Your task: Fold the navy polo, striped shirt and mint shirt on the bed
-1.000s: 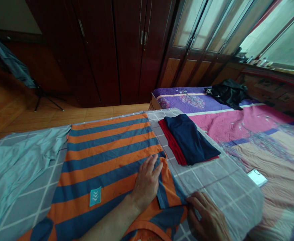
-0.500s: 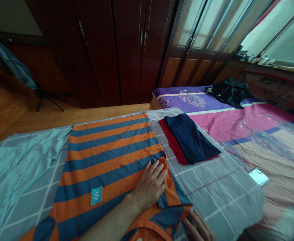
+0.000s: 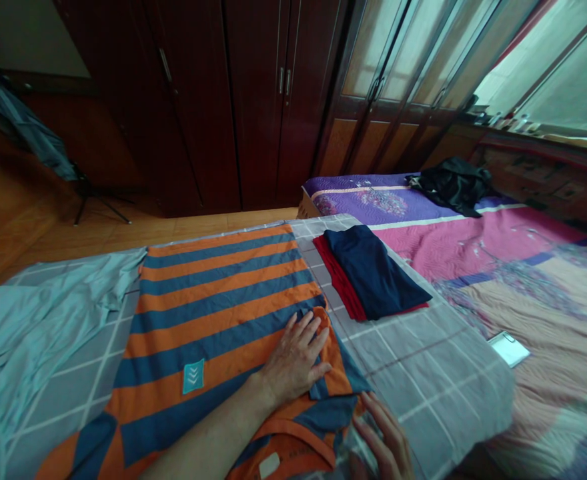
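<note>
An orange and blue striped shirt [image 3: 213, 313] is spread on the grey checked cloth, with its collar toward me and one sleeve folded inward at the right. My left hand [image 3: 296, 357] lies palm down with fingers spread on the folded part. At the shirt's lower right edge, my right hand [image 3: 386, 437] rests with its fingers apart, the fingertips touching the fabric near the shoulder; its lower part is cut off by the frame.
Folded navy and red garments [image 3: 376, 277] lie right of the shirt. Crumpled pale cloth [image 3: 48, 320] is at the left. Beyond the checked cloth [image 3: 423, 373] are a bed [image 3: 413, 240] with a black garment [image 3: 451, 187], a white clipboard-like object [image 3: 509, 349] and dark wardrobes [image 3: 258, 120].
My right hand has moved slightly up and left along the shirt's edge, showing more of its fingers. My left hand stays on the folded part. The view has shifted slightly, showing more of the collar.
</note>
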A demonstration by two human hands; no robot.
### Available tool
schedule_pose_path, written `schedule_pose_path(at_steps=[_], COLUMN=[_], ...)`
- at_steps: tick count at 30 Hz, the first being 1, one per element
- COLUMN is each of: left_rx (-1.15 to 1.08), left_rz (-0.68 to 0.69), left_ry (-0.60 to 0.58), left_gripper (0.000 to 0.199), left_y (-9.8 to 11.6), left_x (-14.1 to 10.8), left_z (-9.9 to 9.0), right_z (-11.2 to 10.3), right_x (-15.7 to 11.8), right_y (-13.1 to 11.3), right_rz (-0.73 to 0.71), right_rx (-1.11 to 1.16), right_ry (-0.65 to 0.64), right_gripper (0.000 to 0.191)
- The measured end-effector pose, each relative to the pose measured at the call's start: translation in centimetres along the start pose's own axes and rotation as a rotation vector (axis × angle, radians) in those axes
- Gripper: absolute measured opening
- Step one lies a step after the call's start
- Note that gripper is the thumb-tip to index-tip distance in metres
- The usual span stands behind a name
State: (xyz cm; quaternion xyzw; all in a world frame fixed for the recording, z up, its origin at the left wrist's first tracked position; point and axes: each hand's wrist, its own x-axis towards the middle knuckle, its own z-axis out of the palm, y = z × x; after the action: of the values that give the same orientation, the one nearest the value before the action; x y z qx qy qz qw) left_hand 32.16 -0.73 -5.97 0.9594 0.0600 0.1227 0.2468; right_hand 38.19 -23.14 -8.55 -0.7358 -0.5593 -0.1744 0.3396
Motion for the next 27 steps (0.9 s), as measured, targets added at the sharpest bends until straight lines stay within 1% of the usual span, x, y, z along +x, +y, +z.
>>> schedule_pose_path(at_steps=[2,3,5,7,10,12,14,16,19,22,24,27], left_rx=[0.003,0.003,0.005,0.003,-0.022,-0.038,-0.047,-0.067,-0.111,-0.12,-0.107,-0.07], left_rz=[0.004,0.008,0.012,0.006,-0.014,-0.033,-0.052,-0.058,-0.046,-0.045,-0.057,-0.151], left_ry=[0.0,0.004,0.011,0.01,0.033,0.048,0.041,0.015,-0.021,-0.034,-0.019,0.083], left_gripper=[0.062,0.062,0.062,0.064,0.067,0.07,0.075,0.085,0.099,0.105,0.106,0.094], left_y=[0.0,0.0,-0.1,-0.1,-0.3,-0.3,-0.3,-0.3,-0.3,-0.3,-0.4,-0.7], left_x=[-0.1,-0.1,-0.2,-0.3,-0.3,-0.2,-0.2,-0.2,-0.2,-0.2,-0.2,-0.2], left_z=[0.1,0.1,0.2,0.3,0.5,0.4,0.3,0.0,-0.2,-0.1,0.1,0.5], right_z=[0.1,0.3,1.3,2.6,4.5,5.2,5.6,5.7,5.6,5.6,5.3,4.3], right_x=[2.7,4.2,7.0,9.1,10.5,10.6,10.3,10.2,10.3,11.0,11.4,11.3], right_y=[0.0,0.1,0.9,2.2,4.5,5.6,6.3,6.4,6.3,6.3,6.4,6.4], right_rz=[0.001,0.004,0.007,-0.013,-0.036,-0.023,-0.005,-0.02,-0.06,-0.023,0.011,0.066], right_rx=[0.018,0.024,0.02,0.014,-0.036,-0.098,-0.146,-0.166,-0.17,-0.152,-0.103,-0.008], right_ry=[-0.039,-0.081,-0.173,-0.279,-0.427,-0.468,-0.446,-0.419,-0.446,-0.449,-0.404,-0.304], right_gripper=[0.057,0.058,0.058,0.057,0.057,0.054,0.052,0.052,0.052,0.049,0.047,0.046])
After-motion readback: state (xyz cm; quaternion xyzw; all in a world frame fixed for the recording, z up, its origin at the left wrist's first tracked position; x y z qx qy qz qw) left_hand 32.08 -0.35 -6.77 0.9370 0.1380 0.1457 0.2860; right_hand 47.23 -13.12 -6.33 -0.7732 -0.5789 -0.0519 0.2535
